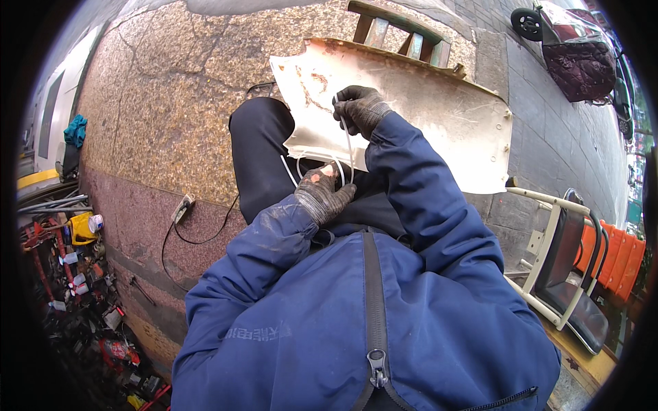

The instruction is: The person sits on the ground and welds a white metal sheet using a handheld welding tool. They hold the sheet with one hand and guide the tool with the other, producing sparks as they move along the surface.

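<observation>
A large cream plastic panel [425, 109], scuffed and rust-stained, lies across my lap on my dark trouser leg [260, 157]. My right hand [360, 109], in a dirty dark glove, pinches the top of a thin white strip [348, 147] against the panel. The strip runs down and loops toward my left hand [325, 195], also gloved, which grips its lower end close to my blue jacket [356, 322]. The two hands are a short way apart, right above left.
A speckled stone pavement [171, 103] spreads to the left, with a power strip and black cable [184, 209] on it. Tools and bottles clutter the lower left [82, 288]. A cream-framed chair [562, 267] stands right, a wooden ladder [401, 38] beyond the panel.
</observation>
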Demonstrator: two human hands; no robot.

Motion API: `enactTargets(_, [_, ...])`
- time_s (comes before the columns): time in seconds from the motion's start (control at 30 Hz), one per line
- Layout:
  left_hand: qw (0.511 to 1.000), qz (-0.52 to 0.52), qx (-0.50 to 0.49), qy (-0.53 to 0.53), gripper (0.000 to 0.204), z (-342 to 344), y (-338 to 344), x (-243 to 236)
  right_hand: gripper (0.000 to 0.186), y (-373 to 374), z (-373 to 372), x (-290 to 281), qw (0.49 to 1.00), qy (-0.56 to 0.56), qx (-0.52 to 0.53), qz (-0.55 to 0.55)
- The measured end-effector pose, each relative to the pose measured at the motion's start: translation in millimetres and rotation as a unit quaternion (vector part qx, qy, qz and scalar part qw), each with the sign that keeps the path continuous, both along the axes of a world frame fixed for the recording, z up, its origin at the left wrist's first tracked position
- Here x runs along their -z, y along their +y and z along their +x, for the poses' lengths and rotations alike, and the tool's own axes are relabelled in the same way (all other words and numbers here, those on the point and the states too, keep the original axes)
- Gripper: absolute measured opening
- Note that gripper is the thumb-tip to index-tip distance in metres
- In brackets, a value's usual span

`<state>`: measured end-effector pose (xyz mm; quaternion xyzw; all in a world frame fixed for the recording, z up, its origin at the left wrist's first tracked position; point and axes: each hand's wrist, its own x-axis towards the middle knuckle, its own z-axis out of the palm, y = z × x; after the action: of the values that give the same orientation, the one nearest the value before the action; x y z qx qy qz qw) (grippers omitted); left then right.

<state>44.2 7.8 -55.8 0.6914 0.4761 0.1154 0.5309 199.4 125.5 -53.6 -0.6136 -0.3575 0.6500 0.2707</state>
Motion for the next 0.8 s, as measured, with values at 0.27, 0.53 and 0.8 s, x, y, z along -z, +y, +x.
enactTargets(0.27, [0.999, 0.007, 0.002, 0.036, 0.049, 0, -1, 2, 0.008, 0, 1, -1, 1.0, 0.02, 0.004, -0.004])
enactTargets(0.53, [0.999, -0.032, -0.01, -0.011, 0.044, 0, 0, -1, 0.005, -1, -2, -4, 1.0, 0.005, 0.008, -0.002])
enactTargets(0.8, [1.0, -0.009, -0.01, 0.022, 0.042, 1, 2, -13, 0.005, 0, -3, -3, 1.0, 0.003, 0.01, -0.001])
